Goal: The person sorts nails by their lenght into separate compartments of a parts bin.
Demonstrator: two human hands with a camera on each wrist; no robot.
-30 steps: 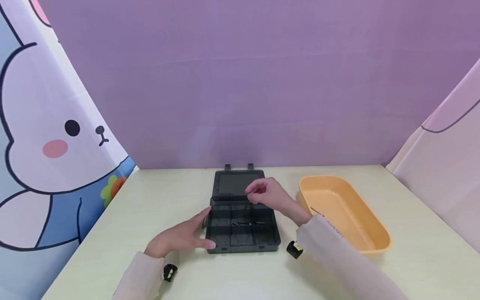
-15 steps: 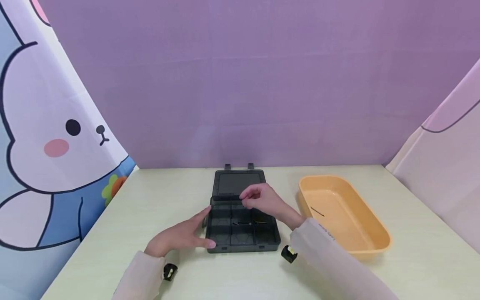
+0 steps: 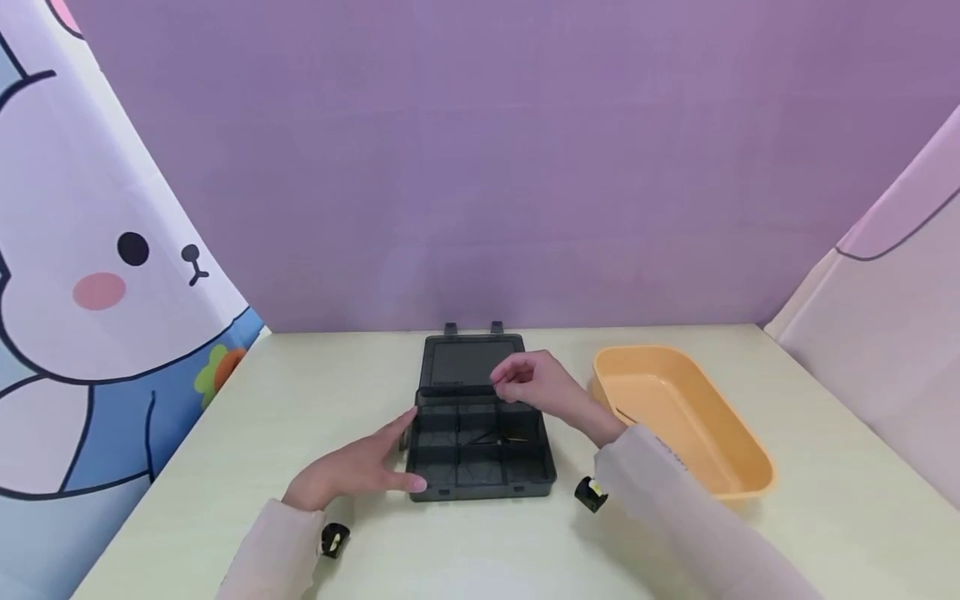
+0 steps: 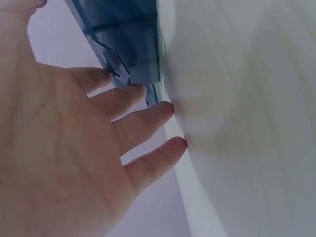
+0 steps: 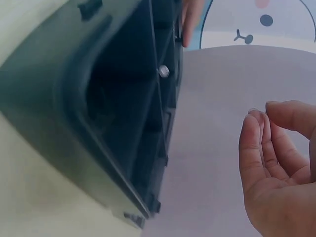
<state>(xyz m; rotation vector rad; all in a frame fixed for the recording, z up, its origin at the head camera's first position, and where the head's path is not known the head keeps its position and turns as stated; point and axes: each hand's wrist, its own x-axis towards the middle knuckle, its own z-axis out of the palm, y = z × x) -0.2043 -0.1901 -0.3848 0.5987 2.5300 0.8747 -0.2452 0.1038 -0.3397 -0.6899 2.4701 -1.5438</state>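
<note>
- Dark grey, see-through plastic box with divided compartments [image 3: 480,492]: seen at centre of head view; its flat lid [image 3: 471,364] is laid back toward the top of the frame and partly covered by the right hand.
- Left hand [image 3: 356,473]: placed at the box's left side, thumb at the lower left corner. Fingers are extended and spread in the left wrist view, where the thumb is mostly cut off.
- Right hand [image 3: 543,387]: held over the box's upper right part. Fingers are bent, thumb tip brought near the fingertips; whether anything is pinched cannot be told.
- Thin dark sticks [image 3: 486,437]: seen in the box's middle compartments; number and ends are hard to make out.
- Small pale spot [image 5: 164,71]: seen on a divider in the right wrist view; not identifiable.
- Yellow-orange plastic tray [image 3: 693,417]: located right of centre, lower left part hidden by the right sleeve [image 3: 675,508].
- Slender dark stick [image 3: 626,416]: seen in the tray, lower end hidden by the sleeve.
- Both sleeves are cut off by the bottom edge.
</note>
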